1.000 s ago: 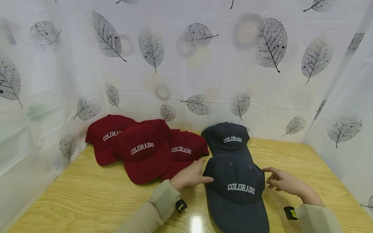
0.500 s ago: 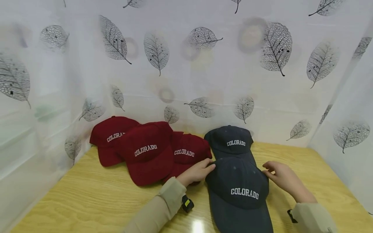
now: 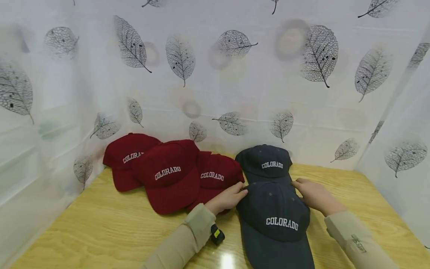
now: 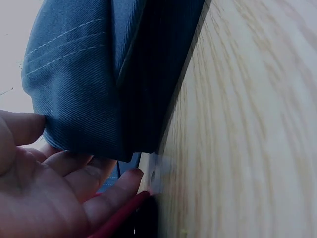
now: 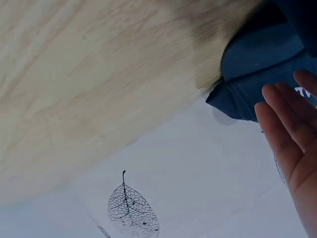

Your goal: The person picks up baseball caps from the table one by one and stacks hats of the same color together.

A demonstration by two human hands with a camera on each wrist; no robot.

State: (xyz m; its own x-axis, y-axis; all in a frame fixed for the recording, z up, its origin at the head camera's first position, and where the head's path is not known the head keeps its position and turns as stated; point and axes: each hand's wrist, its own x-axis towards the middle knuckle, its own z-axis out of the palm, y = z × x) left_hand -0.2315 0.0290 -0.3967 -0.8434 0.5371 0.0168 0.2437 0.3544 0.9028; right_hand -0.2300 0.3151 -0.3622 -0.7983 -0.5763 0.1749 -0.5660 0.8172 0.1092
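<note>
A navy baseball cap [image 3: 275, 209] with white COLORADO lettering lies at the front, its visor toward me. My left hand [image 3: 226, 198] pinches its back left edge; in the left wrist view the thumb [image 4: 27, 128] is on the cap's side and the fingers curl behind the lower edge. On the other side, my right hand [image 3: 315, 194] has its fingers extended at the back right of the cap. A second navy cap [image 3: 263, 160] sits directly behind, its visor partly covered by the front one. The right wrist view shows my right fingers [image 5: 280, 129] overlapping this rear cap.
Three dark red COLORADO caps [image 3: 168, 179] overlap one another to the left, the nearest one close behind my left hand. The wooden table [image 3: 100, 224] ends at a white curtain [image 3: 228, 86] with leaf prints. A small black item with a yellow mark [image 3: 217, 234] is by my left cuff.
My left hand has shifted up to the cap's back left edge. The right hand has moved from the cap's right side inward and behind it. The caps keep their places.
</note>
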